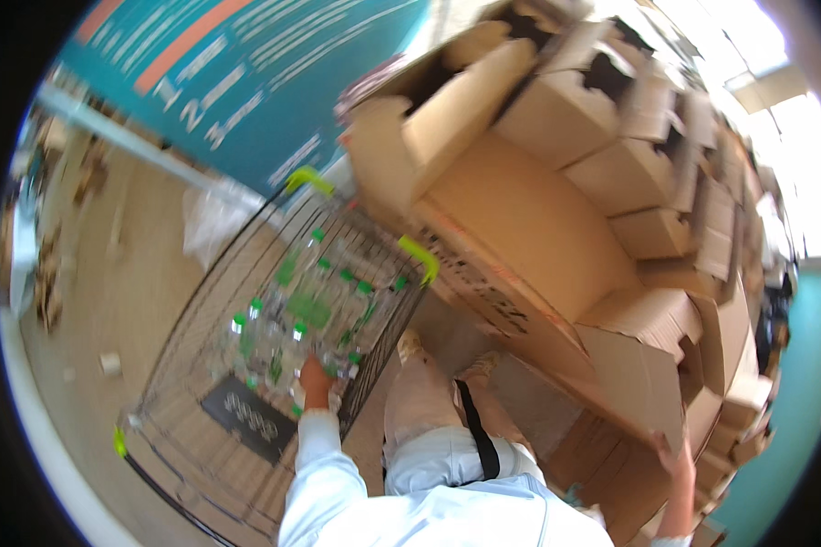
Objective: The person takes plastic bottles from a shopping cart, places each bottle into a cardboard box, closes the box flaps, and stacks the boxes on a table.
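My left hand (316,381) reaches down into a wire shopping cart (178,337), among clear plastic bottles with green caps (308,308). Its fingers are blurred against the bottles, so whether they grip one cannot be made out. Several bottles stand or lean together inside the cart. At the right, my right hand (677,459) is at the edge of a raised cardboard flap (643,387), with the thumb and fingers on either side of it. That flap belongs to a large open cardboard box (529,214), tilted beside the cart.
Stacked open cartons (634,155) rise behind the large box. A teal printed panel (237,82) stands beyond the cart. Clear plastic wrap (212,223) lies on the floor left of the cart. A dark plate (244,417) is fixed to the cart. My feet are between cart and box.
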`<state>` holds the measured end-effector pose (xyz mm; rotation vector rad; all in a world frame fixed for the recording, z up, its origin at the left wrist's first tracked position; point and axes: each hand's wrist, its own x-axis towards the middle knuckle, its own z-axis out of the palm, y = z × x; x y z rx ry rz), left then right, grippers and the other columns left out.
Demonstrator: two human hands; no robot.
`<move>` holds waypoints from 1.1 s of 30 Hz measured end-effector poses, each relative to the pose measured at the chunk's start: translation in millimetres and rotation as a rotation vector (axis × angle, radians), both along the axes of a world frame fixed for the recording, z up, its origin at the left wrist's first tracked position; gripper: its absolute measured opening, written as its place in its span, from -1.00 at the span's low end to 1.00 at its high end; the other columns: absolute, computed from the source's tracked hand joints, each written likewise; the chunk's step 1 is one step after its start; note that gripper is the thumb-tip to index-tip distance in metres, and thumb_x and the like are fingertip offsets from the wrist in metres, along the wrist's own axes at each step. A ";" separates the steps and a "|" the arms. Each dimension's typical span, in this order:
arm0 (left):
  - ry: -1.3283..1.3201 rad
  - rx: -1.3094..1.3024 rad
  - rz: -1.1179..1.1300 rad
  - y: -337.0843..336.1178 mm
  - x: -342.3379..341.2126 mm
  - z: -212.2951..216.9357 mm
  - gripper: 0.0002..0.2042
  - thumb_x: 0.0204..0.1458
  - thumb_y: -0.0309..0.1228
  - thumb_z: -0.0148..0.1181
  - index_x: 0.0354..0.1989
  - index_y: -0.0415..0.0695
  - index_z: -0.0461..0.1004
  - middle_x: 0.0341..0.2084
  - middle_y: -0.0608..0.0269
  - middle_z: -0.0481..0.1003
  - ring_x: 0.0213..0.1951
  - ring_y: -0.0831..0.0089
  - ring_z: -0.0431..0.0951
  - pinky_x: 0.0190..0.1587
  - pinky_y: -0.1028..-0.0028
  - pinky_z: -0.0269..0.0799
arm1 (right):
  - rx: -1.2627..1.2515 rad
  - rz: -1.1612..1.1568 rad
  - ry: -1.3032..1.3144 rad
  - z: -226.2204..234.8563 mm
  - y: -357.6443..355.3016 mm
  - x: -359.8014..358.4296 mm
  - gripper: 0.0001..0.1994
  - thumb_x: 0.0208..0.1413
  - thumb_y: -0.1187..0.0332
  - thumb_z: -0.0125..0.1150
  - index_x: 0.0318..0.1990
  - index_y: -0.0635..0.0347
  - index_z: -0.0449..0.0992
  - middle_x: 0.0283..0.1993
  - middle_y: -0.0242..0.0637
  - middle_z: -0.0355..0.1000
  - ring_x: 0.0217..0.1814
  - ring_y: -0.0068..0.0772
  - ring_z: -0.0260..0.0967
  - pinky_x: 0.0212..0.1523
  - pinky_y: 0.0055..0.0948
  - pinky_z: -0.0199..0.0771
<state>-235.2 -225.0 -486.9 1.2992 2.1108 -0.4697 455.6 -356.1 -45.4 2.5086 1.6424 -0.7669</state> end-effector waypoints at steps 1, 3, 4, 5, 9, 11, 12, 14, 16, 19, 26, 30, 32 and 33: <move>-0.038 0.017 0.006 6.1 3.8 8.6 0.00 -0.52 -0.12 0.59 0.24 -0.17 0.26 -0.13 -0.02 0.56 -0.07 0.02 0.57 -0.02 0.16 0.51 | 0.047 0.013 -0.036 18.5 37.3 -38.0 -0.47 0.08 0.31 0.13 0.24 0.22 0.31 0.39 0.16 0.07 0.41 0.29 -0.02 0.41 0.00 0.02; -0.043 0.170 -0.049 2.8 -4.2 12.9 -0.05 -0.59 -0.16 0.61 0.16 -0.16 0.35 -0.25 -0.05 0.60 -0.21 -0.03 0.61 -0.16 0.11 0.55 | -0.054 0.296 -0.114 32.2 63.1 -41.9 -0.61 0.06 0.31 0.18 0.08 0.11 0.50 0.33 0.06 0.20 0.43 0.17 0.00 0.42 0.06 0.01; -0.201 0.362 -0.029 4.4 -6.1 16.2 -0.07 -0.63 -0.16 0.63 0.11 -0.17 0.39 -0.25 -0.10 0.59 -0.18 -0.06 0.60 -0.13 0.12 0.54 | -0.051 0.256 -0.082 37.4 71.8 -52.1 -0.59 0.05 0.33 0.19 0.10 0.12 0.48 0.33 -0.07 0.22 0.43 0.10 0.01 0.44 0.03 -0.04; -0.180 0.460 -0.050 3.7 -11.8 18.5 -0.09 -0.64 -0.17 0.64 0.06 -0.24 0.41 -0.25 -0.12 0.59 -0.16 -0.07 0.59 -0.10 0.13 0.52 | 0.023 0.268 -0.072 31.2 72.0 -48.2 -0.57 0.04 0.34 0.19 0.12 0.14 0.47 0.34 -0.14 0.23 0.44 0.08 0.01 0.47 0.01 -0.08; -0.022 0.575 0.095 38.4 -3.1 81.2 -0.03 -0.37 -0.15 0.58 0.25 -0.41 0.24 0.08 -0.24 0.43 0.12 -0.13 0.42 0.18 0.16 0.31 | 0.062 0.427 -0.128 28.5 73.1 -26.4 -0.55 -0.06 0.31 0.28 0.06 0.12 0.51 0.32 -0.06 0.21 0.47 0.02 -0.03 0.49 0.10 -0.17; -0.206 0.699 0.160 77.6 20.2 155.2 -0.14 -0.27 -0.16 0.54 0.21 -0.38 0.31 0.06 -0.19 0.46 0.09 -0.07 0.46 0.17 0.18 0.32 | 0.098 0.454 -0.113 25.9 65.9 -18.7 -0.56 -0.10 0.25 0.32 0.01 0.09 0.54 0.30 -0.05 0.23 0.46 0.01 -0.01 0.49 0.13 -0.19; -0.276 0.723 0.177 94.4 28.8 186.1 -0.17 -0.24 -0.17 0.53 0.20 -0.37 0.32 0.06 -0.16 0.46 0.07 0.00 0.47 0.16 0.20 0.32 | 0.063 0.466 -0.117 26.1 66.3 -16.4 -0.55 -0.11 0.23 0.34 0.01 0.11 0.55 0.27 -0.06 0.25 0.45 0.00 0.00 0.49 0.13 -0.20; -0.437 0.912 0.145 126.4 41.6 241.3 -0.26 -0.16 -0.21 0.49 0.17 -0.35 0.35 0.06 -0.09 0.47 0.05 0.12 0.49 0.13 0.24 0.34 | 0.087 0.561 -0.121 28.6 65.7 -9.7 -0.56 -0.11 0.19 0.34 -0.03 0.17 0.55 0.24 -0.04 0.26 0.44 0.01 0.01 0.48 0.13 -0.19; -0.649 1.209 0.095 152.5 72.6 310.6 -0.35 -0.09 -0.26 0.41 0.16 -0.35 0.35 0.03 -0.03 0.48 0.05 0.20 0.49 0.14 0.26 0.35 | 0.120 0.601 -0.101 28.2 66.9 -6.2 -0.57 -0.10 0.17 0.34 -0.07 0.20 0.55 0.20 -0.01 0.28 0.41 0.00 0.05 0.46 0.13 -0.15; -1.249 1.461 -0.063 177.3 171.6 425.3 -0.36 0.02 -0.24 0.21 0.24 -0.32 0.21 0.12 -0.06 0.39 0.16 0.09 0.40 0.24 0.06 0.29 | 0.184 0.660 -0.067 20.1 70.7 -2.9 -0.59 -0.09 0.16 0.33 -0.11 0.23 0.55 0.13 0.02 0.29 0.35 -0.01 0.11 0.42 0.11 -0.09; -1.973 0.796 -0.882 147.4 465.4 559.0 -0.13 -0.41 -0.27 0.61 0.17 -0.22 0.28 0.02 0.00 0.46 0.05 0.23 0.49 0.07 0.30 0.48 | 0.431 0.685 -0.031 24.9 63.8 15.0 -0.55 -0.16 0.17 0.41 -0.09 0.14 0.51 0.05 -0.06 0.26 0.27 -0.07 0.15 0.40 0.02 -0.04; -1.289 0.390 -1.414 120.9 559.7 560.4 -0.37 -0.42 -0.29 0.54 -0.07 -0.21 0.45 -0.25 0.01 0.58 -0.20 0.22 0.64 -0.12 0.38 0.54 | 0.586 0.688 -0.017 33.8 45.0 34.6 -0.60 -0.14 0.16 0.40 -0.17 0.13 0.46 0.01 -0.13 0.18 0.25 -0.11 0.14 0.43 0.02 -0.03; -0.902 0.292 -1.641 122.4 582.0 547.2 -0.39 -0.41 -0.29 0.52 -0.09 -0.20 0.44 -0.31 0.06 0.59 -0.23 0.21 0.64 -0.13 0.33 0.53 | 0.739 0.631 -0.006 21.9 25.0 45.3 -0.63 -0.14 0.21 0.40 -0.20 0.15 0.44 0.00 -0.13 0.17 0.26 -0.08 0.13 0.41 0.05 0.05; -0.816 0.186 -1.669 125.8 592.6 538.7 -0.39 -0.40 -0.28 0.50 -0.08 -0.20 0.45 -0.32 0.02 0.59 -0.23 0.16 0.63 -0.14 0.29 0.53 | 0.809 0.559 0.084 23.0 16.0 47.6 -0.69 -0.14 0.32 0.39 -0.26 0.17 0.43 -0.02 -0.12 0.17 0.25 -0.07 0.16 0.37 0.08 0.15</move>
